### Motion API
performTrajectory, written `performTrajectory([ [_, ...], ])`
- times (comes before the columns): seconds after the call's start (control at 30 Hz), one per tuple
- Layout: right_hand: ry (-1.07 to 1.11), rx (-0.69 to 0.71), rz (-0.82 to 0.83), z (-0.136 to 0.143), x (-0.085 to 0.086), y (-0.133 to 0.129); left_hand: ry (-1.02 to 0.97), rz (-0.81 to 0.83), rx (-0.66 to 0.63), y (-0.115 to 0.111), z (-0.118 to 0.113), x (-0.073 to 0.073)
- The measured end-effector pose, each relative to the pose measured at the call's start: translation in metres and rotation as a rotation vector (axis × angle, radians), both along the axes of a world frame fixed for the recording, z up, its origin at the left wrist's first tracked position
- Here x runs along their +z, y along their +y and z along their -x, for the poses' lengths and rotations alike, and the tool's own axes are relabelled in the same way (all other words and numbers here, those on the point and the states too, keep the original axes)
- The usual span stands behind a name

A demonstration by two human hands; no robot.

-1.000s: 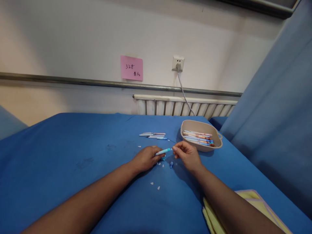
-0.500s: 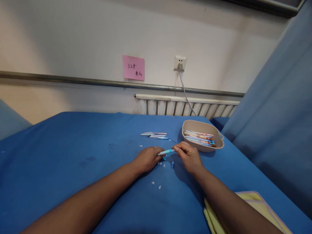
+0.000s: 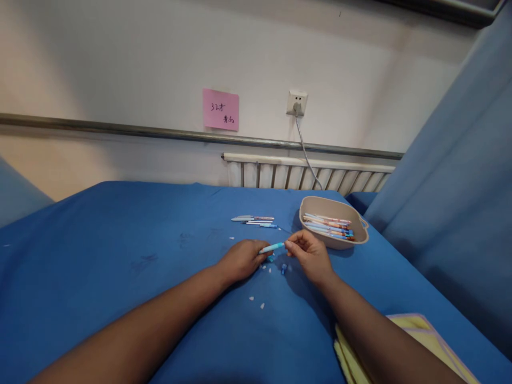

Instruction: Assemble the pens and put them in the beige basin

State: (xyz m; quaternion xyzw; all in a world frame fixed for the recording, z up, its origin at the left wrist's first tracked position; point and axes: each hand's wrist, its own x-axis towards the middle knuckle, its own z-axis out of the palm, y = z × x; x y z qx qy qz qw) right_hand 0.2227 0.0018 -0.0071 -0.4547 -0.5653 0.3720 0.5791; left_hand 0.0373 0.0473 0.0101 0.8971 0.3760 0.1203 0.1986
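A folded yellow towel (image 3: 420, 324) with purple edging lies under my right forearm. Ahead of it, small white pieces (image 3: 252, 298) are scattered over the blue sheet (image 3: 100, 245), and a darker blue plastic part (image 3: 284, 269) rests near my hands. My left hand (image 3: 243, 260) is closed around a light-blue pen (image 3: 272, 248) with a turquoise grip section, its right end tilted slightly up. My right hand (image 3: 310, 256) is pinched narrow, thumb and forefinger on the pale tip (image 3: 283, 244) at that end; it looks too small to tell whether this is a separate piece. Just under the pen, a turquoise part (image 3: 271, 258) lies on the sheet. Beyond, several pens and slim refills (image 3: 254, 219) lie side by side, left of a beige basket (image 3: 338, 244) holding more pens (image 3: 328, 228). Behind stand the white radiator (image 3: 272, 159), a metal rail (image 3: 160, 131), a pink note (image 3: 221, 110) and a wall socket (image 3: 297, 102) with a cord plugged in.
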Motion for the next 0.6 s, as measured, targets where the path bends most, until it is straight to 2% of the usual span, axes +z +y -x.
performTrajectory([
  [0.1, 0.018, 0.043, 0.024, -0.0004, 0.0027, -0.0014, -0.004, 0.017, 0.009, -0.0001, -0.0002, 0.0001],
  [0.33, 0.007, 0.005, 0.034, -0.0017, 0.002, -0.0008, -0.022, 0.077, -0.011, -0.0014, -0.0001, -0.0024],
  [0.6, 0.019, 0.019, 0.039, 0.0036, 0.0041, -0.0023, -0.014, 0.091, -0.029, -0.0036, 0.0009, 0.0038],
])
